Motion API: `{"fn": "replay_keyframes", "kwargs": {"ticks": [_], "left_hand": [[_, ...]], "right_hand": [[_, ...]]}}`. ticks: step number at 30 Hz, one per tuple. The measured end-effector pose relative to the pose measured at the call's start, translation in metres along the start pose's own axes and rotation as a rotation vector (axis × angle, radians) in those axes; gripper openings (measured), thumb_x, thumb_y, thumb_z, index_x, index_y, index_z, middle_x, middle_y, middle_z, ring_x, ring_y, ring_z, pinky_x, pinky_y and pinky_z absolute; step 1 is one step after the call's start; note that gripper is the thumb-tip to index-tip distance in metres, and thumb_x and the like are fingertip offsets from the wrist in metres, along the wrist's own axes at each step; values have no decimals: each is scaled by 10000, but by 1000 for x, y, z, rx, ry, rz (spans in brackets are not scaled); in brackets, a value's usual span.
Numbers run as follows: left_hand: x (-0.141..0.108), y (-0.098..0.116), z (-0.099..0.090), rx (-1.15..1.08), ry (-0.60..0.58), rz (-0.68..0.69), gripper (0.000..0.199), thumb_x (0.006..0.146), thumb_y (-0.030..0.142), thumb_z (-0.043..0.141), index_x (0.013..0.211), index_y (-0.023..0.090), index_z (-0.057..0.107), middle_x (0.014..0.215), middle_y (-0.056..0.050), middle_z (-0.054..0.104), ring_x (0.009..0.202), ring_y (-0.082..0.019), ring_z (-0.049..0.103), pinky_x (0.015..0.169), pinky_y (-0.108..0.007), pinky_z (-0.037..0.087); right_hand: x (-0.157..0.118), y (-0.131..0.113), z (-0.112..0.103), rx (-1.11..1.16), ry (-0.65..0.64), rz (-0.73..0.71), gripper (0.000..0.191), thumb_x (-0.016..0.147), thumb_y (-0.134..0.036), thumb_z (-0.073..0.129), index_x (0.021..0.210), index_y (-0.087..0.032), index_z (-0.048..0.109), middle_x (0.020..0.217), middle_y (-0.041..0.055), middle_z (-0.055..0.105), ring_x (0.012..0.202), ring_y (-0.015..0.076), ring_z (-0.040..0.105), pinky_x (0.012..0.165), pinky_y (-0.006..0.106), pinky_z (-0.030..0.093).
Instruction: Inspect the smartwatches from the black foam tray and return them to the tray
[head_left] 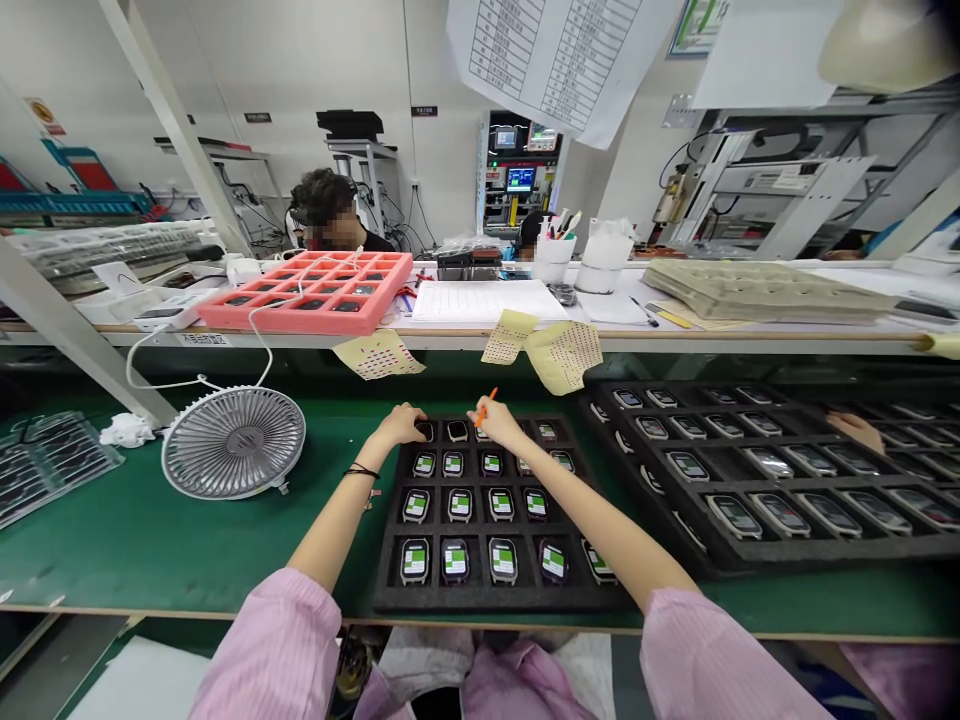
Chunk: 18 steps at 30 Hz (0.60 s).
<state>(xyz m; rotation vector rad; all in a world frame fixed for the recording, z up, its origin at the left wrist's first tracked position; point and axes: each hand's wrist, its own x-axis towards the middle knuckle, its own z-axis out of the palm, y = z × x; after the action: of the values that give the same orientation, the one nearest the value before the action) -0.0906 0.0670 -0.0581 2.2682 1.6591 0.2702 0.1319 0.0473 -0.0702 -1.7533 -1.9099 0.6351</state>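
A black foam tray [386,597] lies in front of me, holding rows of smartwatches with green-labelled screens, such as one in the front row [414,561]. My left hand [397,424] rests at the tray's far row, its fingers over the edge of a dark watch [424,431]. My right hand [499,423] pinches an orange pen [486,405] above the same row. Pink striped sleeves cover both my forearms near the elbows. Both wrists hide part of the far rows.
A second black tray of watches [765,560] lies to the right, with a co-worker's hand [856,431] on it. A grey desk fan [233,443] stands left. Dotted paper sheets [562,356] hang from the shelf edge above, which holds a pink foam tray [304,316].
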Motion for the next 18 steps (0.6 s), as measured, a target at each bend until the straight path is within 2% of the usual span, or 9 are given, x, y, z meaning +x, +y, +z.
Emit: {"fn": "replay_keyframes", "kwargs": {"ticks": [2,5,8,11,14,18], "left_hand": [[0,12,1,30,10,33,395,676,235,723,1064,171,692,1116,-128,633,1126,-329,574,916,-365,490],[3,40,13,61,4,111,267,834,298,610,1062,185,689,1137,-111,628,1125,-278,576,937,-335,476],[7,70,34,104,-6,152,258,913,320,519,1045,177,688,1120,-111,636,1106,-263,578,932,-340,475],[13,91,54,160,12,135,318,957,291,426,1090,122,660,1178,-170,597,1146,-298,544,941,-400,464],[21,100,66,191,29,112,379,978,288,357,1095,69,643,1211,-223,553,1163,-325,516,919,-420,464],[30,101,72,182,51,152,416,981,336,352,1100,35,614,1166,-243,557,1147,-321,510,933,-416,444]], "right_hand": [[-4,14,-18,-50,65,39,152,957,-263,515,986,-137,596,908,97,669,833,193,630,744,307,471],[-11,34,-33,-120,98,135,182,964,-237,498,1050,-101,584,991,152,659,906,227,640,790,348,480],[-15,47,-32,-156,58,225,268,943,-299,566,1140,-118,589,1091,110,642,943,213,644,819,394,530],[-13,55,-26,-145,21,251,337,930,-342,593,1212,-156,576,1200,91,609,1011,216,631,851,425,546],[-8,62,-26,-99,0,237,337,933,-334,590,1222,-163,573,1224,98,600,1034,224,625,864,430,541],[-5,73,-24,-5,-17,188,325,937,-334,583,1217,-169,576,1224,94,602,1030,220,626,864,429,542]]}}
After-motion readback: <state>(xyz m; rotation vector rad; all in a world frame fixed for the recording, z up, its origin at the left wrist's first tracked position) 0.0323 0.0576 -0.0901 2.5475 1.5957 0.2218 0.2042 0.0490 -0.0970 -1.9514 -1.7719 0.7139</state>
